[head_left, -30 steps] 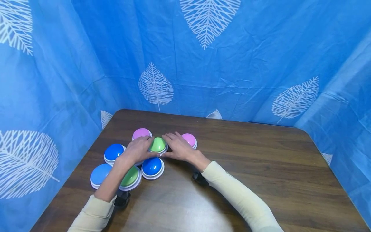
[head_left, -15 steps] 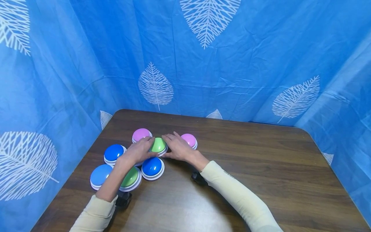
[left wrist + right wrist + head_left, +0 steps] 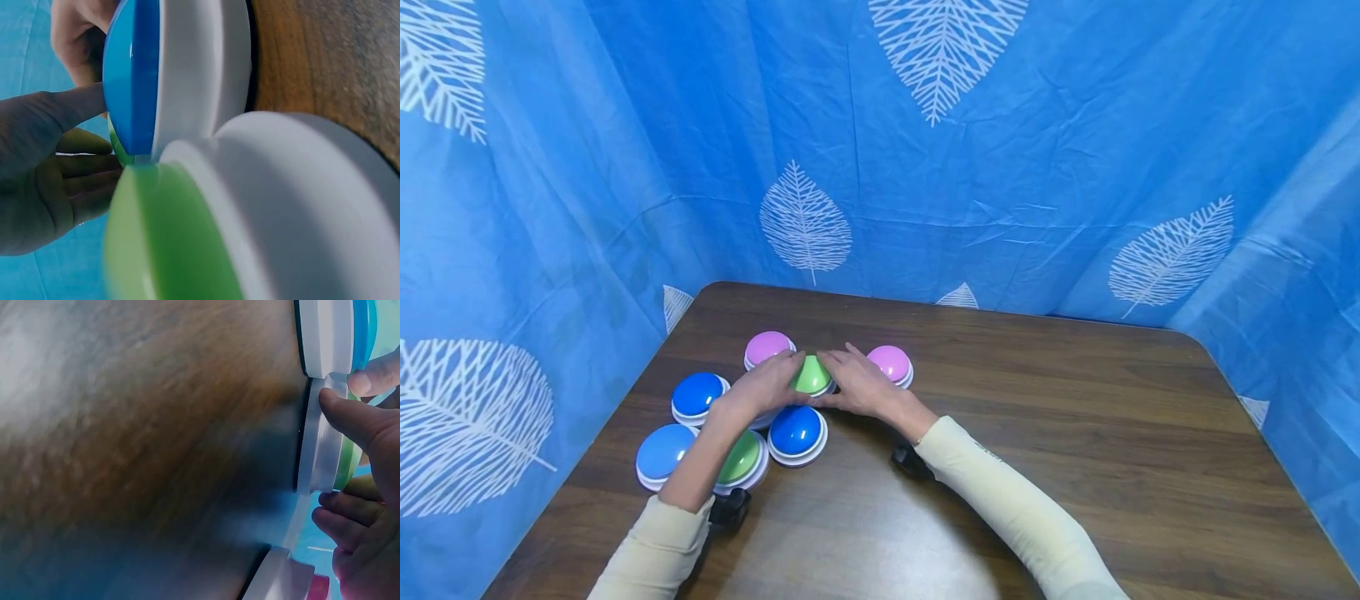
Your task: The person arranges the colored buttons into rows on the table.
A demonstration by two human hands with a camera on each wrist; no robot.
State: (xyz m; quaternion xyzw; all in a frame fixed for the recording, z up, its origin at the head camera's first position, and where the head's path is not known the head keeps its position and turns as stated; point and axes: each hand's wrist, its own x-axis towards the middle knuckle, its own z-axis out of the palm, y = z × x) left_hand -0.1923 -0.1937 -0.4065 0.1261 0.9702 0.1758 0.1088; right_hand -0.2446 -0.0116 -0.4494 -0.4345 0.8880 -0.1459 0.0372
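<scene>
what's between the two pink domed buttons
A green domed button, with the left hand and the right hand around it; the head view shows this.

A person (image 3: 1022, 517) near me wears pale cream: left sleeve (image 3: 651, 546) creased by the cuff (image 3: 683, 510), right sleeve (image 3: 1003, 496) close-fitting, its dark marking (image 3: 988, 452) too small to read. A black device (image 3: 730, 508) sits under the left wrist (image 3: 687, 482), a second black device (image 3: 912, 461) under the right wrist (image 3: 917, 417).

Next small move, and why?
Probably loosen the left hand and right hand from the far green button: they cup it from both sides, and its base looks flat on the table, beside the rightmost blue button.
</scene>
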